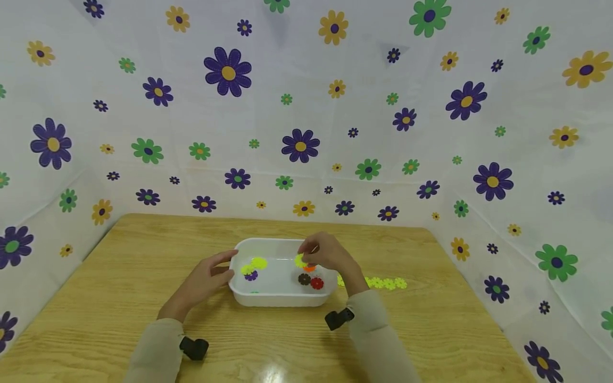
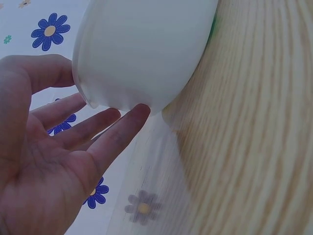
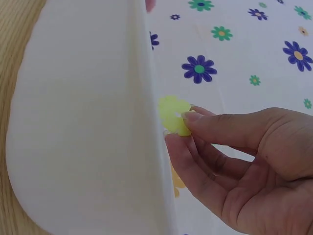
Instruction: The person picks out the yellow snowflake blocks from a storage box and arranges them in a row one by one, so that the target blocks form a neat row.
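My left hand rests against the left end of a white plastic tub. In the left wrist view its spread fingers touch the tub's outer wall. My right hand is over the tub's right part, pinching a yellow flower-shaped disc between thumb and fingertips, close to the rim. Inside the tub, beneath that hand, lie an orange disc, a brown disc and a red disc. On the left side are yellow discs and a purple disc.
A row of yellow flower discs lies on the wooden table right of the tub, partly hidden by my right wrist. A flower-printed white cloth encloses the back and sides.
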Demonstrator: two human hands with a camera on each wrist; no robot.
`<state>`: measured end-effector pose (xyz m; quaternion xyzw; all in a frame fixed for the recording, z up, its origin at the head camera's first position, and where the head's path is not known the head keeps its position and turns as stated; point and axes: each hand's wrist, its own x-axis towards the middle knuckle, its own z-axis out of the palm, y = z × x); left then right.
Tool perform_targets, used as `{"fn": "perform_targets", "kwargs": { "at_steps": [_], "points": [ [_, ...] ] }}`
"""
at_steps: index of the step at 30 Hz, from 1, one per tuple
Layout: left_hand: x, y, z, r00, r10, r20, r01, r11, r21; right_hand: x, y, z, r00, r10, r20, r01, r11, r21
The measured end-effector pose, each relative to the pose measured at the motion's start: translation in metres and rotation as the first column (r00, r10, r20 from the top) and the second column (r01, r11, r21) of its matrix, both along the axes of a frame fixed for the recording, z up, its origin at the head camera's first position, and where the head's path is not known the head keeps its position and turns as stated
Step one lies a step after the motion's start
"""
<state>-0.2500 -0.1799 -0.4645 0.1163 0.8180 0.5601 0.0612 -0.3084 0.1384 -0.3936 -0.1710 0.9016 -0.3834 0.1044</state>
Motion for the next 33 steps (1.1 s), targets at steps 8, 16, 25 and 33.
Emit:
{"fn": "perform_targets", "kwargs": {
  "at_steps": [8,16,25,33],
  "points": [
    [-0.002,-0.001,0.003,1.000,0.009,0.008,-0.009,1.000,-0.028,0.002,0.028,0.006,0.999,-0.052,-0.005,0.052,0.998,-0.031],
    [-0.004,-0.001,0.005,1.000,0.007,0.011,-0.007,1.000,-0.025,0.008,0.056,0.010,0.995,-0.103,0.016,0.103,0.994,-0.043],
    [-0.004,0.000,0.000,1.000,0.017,0.018,-0.016,0.999,-0.045,0.016,0.085,0.006,0.990,-0.139,0.005,0.139,0.990,-0.029],
    [-0.004,-0.001,-0.002,0.999,0.023,0.027,-0.022,0.999,-0.043,0.018,0.110,-0.003,0.989,-0.148,-0.003,0.148,0.989,-0.020]
  ]
}}
